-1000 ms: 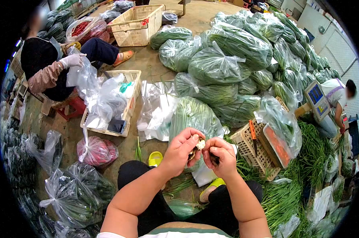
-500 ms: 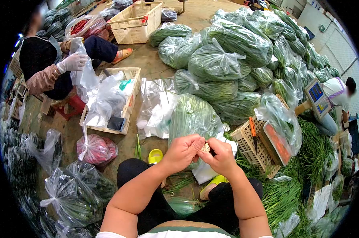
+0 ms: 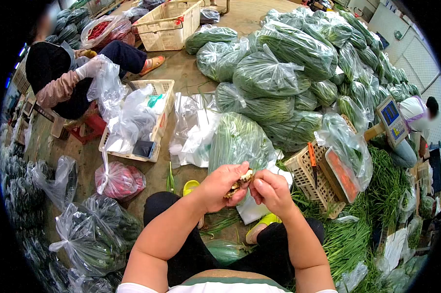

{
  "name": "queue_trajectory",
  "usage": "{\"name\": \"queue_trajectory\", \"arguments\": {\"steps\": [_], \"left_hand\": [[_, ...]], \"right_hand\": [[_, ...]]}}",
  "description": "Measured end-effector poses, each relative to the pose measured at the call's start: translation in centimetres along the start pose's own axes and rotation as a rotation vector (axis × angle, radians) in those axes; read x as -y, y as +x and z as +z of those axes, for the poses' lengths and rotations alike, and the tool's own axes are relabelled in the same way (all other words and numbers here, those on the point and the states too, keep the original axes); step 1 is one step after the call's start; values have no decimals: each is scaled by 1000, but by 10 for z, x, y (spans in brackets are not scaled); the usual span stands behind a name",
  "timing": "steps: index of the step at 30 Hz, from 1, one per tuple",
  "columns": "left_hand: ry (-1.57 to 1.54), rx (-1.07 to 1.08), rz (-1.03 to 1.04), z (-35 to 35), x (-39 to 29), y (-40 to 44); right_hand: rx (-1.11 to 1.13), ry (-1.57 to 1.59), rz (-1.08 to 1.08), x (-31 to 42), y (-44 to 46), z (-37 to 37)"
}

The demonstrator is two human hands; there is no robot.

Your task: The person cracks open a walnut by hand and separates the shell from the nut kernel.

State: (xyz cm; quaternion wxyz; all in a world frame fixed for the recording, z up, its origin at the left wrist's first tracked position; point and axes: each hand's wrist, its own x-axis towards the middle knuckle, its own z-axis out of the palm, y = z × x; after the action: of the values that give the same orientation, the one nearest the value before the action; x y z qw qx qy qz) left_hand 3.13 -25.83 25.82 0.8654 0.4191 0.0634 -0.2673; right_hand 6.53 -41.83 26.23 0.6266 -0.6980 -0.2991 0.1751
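My left hand [image 3: 221, 186] is closed around a small, lumpy thing with cream and brown patches [image 3: 237, 184]. Its exact kind is too small to tell. Just to the right, my right hand [image 3: 270, 189] has its fingers curled, thumb against forefinger, near the lumpy thing; whether a small bit sits in that pinch is hidden. Both hands are above my lap, in front of a clear bag of long green leafy stalks [image 3: 241, 141] standing on the floor.
A pile of bagged greens [image 3: 279, 73] rises ahead. To the right stand a crate [image 3: 303, 168] with an orange-handled knife [image 3: 312, 158], a digital scale [image 3: 392, 119] and loose greens [image 3: 345, 239]. At left, a gloved co-worker [image 3: 52, 73] handles plastic bags beside a crate [image 3: 167, 105].
My hands have drawn slightly apart, and more of the lumpy thing shows in my left hand. The co-worker's gloved hand has lowered a little with the plastic bag.
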Motion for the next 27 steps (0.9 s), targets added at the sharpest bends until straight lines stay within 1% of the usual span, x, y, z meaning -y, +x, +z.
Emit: {"name": "queue_trajectory", "arguments": {"steps": [1, 2, 3, 5, 6, 7, 8, 9, 11, 15, 17, 18, 20, 21, 24, 26, 27], "left_hand": [[-42, 3, -4, -1, -1, 0], [-83, 5, -7, -1, -2, 0], [-83, 4, -4, 0, -3, 0], [-7, -111, 42, 5, -4, -1], [-7, -111, 40, 5, -4, 0], [97, -139, 91, 6, -4, 0], [201, -166, 141, 6, -3, 0], [201, -166, 139, 8, -3, 0], [305, -156, 215, 12, -3, 0], [342, -131, 216, 4, -1, -2], [531, -191, 285, 6, -2, -1], [539, -182, 296, 8, -1, 0], [510, -235, 420, 12, 3, 4], [563, -253, 424, 11, 3, 4], [538, -249, 443, 13, 1, 3], [591, -269, 394, 12, 1, 2], [595, -262, 404, 11, 1, 2]], "right_hand": [[-22, 279, 178, 2, 0, 0], [-59, 389, 224, -1, 0, -1], [-57, 388, 223, -2, 1, -1], [-155, 468, 212, -3, 2, 1], [-190, 441, 196, -2, 3, 3], [-191, 441, 197, -2, 4, 4], [-152, 353, 107, -1, 5, 5], [-113, 265, 17, -1, 5, 6], [-122, 242, 44, -3, 4, 6], [-229, 243, 116, -2, 4, 9], [-273, 259, 130, -1, 4, 9], [-300, 245, 137, -3, 4, 8], [-331, 236, 133, -3, 5, 8], [-344, 203, 106, -6, 6, 9], [-315, 213, 87, -9, 6, 9], [-305, 150, 83, -12, 6, 7], [-297, 112, 78, -11, 5, 6]]}}
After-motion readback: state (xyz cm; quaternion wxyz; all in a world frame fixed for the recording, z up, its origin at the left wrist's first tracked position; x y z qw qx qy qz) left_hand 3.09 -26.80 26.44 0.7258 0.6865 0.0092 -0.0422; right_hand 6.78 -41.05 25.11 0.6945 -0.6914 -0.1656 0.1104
